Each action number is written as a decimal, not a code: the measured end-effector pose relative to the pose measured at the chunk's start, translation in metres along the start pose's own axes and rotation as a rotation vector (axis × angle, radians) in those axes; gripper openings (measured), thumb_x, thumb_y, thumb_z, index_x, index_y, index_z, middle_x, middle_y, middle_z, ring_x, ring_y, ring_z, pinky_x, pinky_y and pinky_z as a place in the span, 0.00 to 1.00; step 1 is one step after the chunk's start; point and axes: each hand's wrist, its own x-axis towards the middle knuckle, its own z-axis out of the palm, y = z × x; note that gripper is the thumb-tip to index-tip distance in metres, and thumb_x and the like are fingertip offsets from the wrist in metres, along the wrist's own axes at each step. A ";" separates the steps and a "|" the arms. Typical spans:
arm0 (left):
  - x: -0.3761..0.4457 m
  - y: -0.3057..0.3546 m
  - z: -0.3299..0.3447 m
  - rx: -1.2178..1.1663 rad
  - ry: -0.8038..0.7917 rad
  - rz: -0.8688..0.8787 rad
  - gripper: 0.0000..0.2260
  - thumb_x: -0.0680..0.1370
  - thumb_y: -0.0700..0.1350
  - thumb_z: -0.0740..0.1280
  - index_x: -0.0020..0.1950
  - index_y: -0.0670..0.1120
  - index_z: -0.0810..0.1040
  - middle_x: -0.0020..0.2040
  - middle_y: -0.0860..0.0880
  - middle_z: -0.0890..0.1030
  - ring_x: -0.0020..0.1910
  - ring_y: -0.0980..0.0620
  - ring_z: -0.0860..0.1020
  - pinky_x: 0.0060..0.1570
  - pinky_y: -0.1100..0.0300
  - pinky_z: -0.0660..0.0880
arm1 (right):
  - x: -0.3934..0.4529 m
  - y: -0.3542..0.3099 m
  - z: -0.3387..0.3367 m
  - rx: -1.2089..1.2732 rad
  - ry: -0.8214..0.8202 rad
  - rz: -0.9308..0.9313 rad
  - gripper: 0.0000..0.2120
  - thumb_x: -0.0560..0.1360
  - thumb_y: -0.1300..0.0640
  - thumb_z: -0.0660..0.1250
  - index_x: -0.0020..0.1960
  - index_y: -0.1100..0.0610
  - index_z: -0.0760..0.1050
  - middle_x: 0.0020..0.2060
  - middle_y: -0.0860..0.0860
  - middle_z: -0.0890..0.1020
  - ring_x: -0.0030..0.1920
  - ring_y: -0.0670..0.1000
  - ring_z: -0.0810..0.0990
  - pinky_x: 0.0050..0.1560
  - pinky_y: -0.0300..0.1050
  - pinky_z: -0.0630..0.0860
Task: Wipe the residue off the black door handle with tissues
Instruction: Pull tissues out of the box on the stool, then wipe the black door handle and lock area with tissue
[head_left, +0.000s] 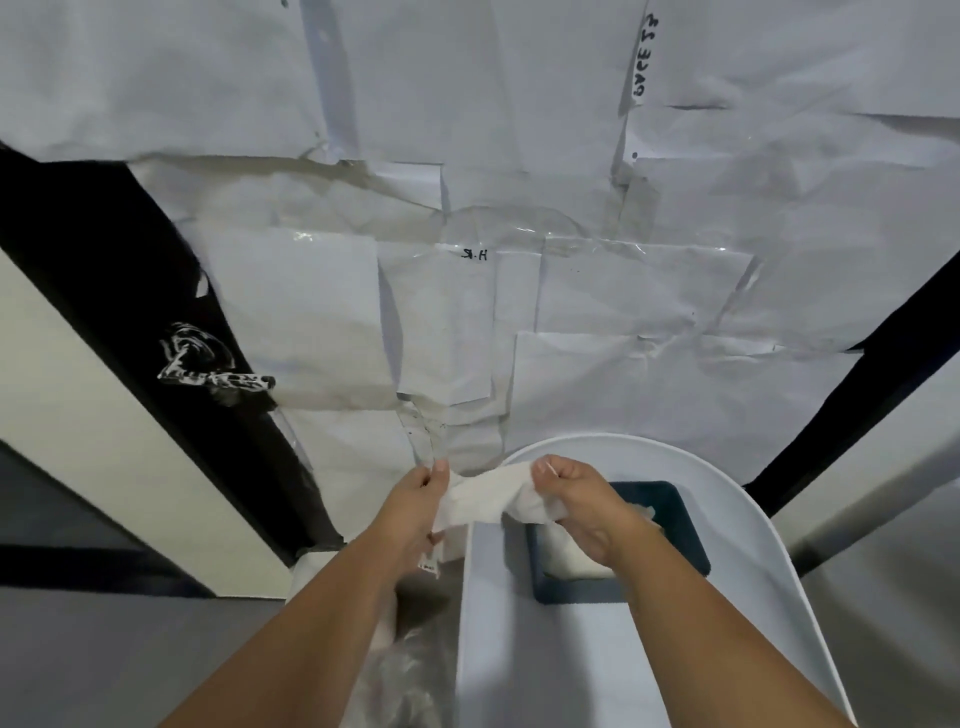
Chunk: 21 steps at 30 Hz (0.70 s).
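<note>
A black door handle (218, 378) smeared with white residue sticks out from the black door frame at the left. Low in the middle, a white tissue (491, 496) is stretched between both hands. My left hand (415, 506) pinches its left end and my right hand (582, 506) grips its right end, just above a dark blue tissue box (685, 525) with more white tissue inside. Both hands are well to the right of and below the handle.
The tissue box sits on a white rounded table (727, 623). The door (519, 286) ahead is covered with taped white paper sheets. A pale wall strip (104, 415) runs left of the black frame. A clear plastic bag (405, 675) hangs beside the table.
</note>
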 end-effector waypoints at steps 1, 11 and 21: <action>-0.005 -0.002 -0.007 -0.026 0.021 0.010 0.17 0.80 0.60 0.58 0.56 0.49 0.76 0.54 0.46 0.80 0.51 0.46 0.79 0.43 0.54 0.78 | 0.000 -0.003 0.010 0.012 -0.009 0.007 0.11 0.80 0.55 0.62 0.51 0.63 0.77 0.45 0.56 0.83 0.45 0.54 0.80 0.50 0.47 0.75; -0.040 -0.008 -0.077 -0.067 0.248 0.002 0.11 0.82 0.55 0.57 0.53 0.51 0.74 0.53 0.45 0.77 0.53 0.43 0.76 0.54 0.43 0.79 | -0.006 -0.028 0.096 0.116 -0.116 0.057 0.09 0.79 0.56 0.63 0.49 0.60 0.80 0.43 0.57 0.85 0.44 0.56 0.82 0.51 0.54 0.77; -0.050 -0.010 -0.171 0.009 0.258 0.100 0.05 0.82 0.43 0.61 0.52 0.49 0.76 0.51 0.45 0.79 0.49 0.44 0.79 0.37 0.53 0.80 | 0.019 -0.031 0.200 0.227 -0.139 -0.048 0.07 0.79 0.60 0.63 0.48 0.61 0.78 0.40 0.56 0.84 0.41 0.53 0.82 0.44 0.47 0.79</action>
